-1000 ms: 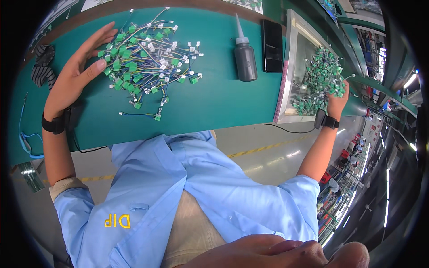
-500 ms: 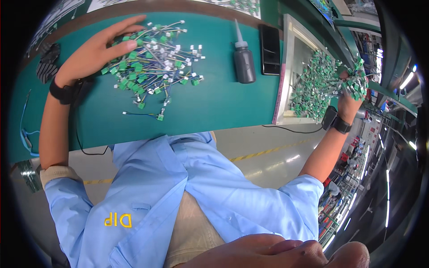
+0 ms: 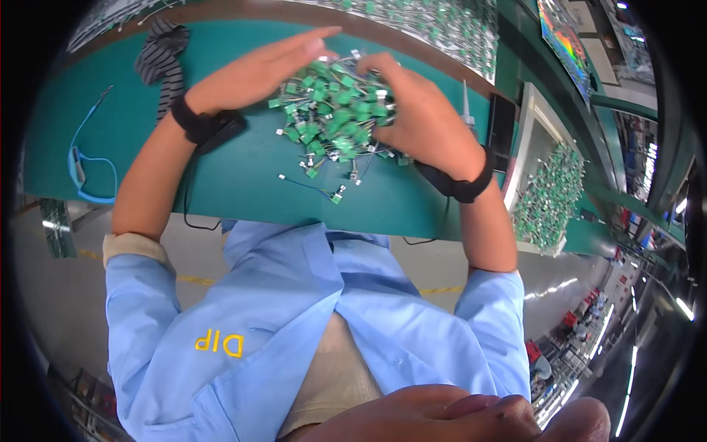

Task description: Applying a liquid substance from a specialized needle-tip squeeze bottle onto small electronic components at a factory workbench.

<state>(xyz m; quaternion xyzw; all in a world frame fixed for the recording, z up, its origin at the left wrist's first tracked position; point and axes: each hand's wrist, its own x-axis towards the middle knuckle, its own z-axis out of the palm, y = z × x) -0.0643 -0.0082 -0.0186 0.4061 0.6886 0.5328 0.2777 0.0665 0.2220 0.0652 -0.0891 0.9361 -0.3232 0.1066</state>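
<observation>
A heap of short wire cables (image 3: 324, 110) with green and white connectors lies on the green table between my hands. My left hand (image 3: 261, 74) arches along the heap's far left side, its fingers stretched out and pressing nothing between them. Curled against the right side is my right hand (image 3: 427, 121), thumb and fingers around a bunch of the cables, so part of that bunch is hidden. One loose cable, its green connector (image 3: 336, 199) nearest me, lies in front of the heap. Both wrists wear black bands.
A pale-rimmed tray (image 3: 524, 110) at the right holds many more cables (image 3: 549, 195). Beside it lies a black phone (image 3: 501, 125). The bottle's nozzle (image 3: 466, 99) shows behind my right hand. A striped cloth (image 3: 162, 55) and blue cord (image 3: 77, 169) are on the left.
My right hand has come from the tray to the heap with a bunch of cables. The heap looks fuller and more gathered. My view has shifted, and my left hand stays beside the heap.
</observation>
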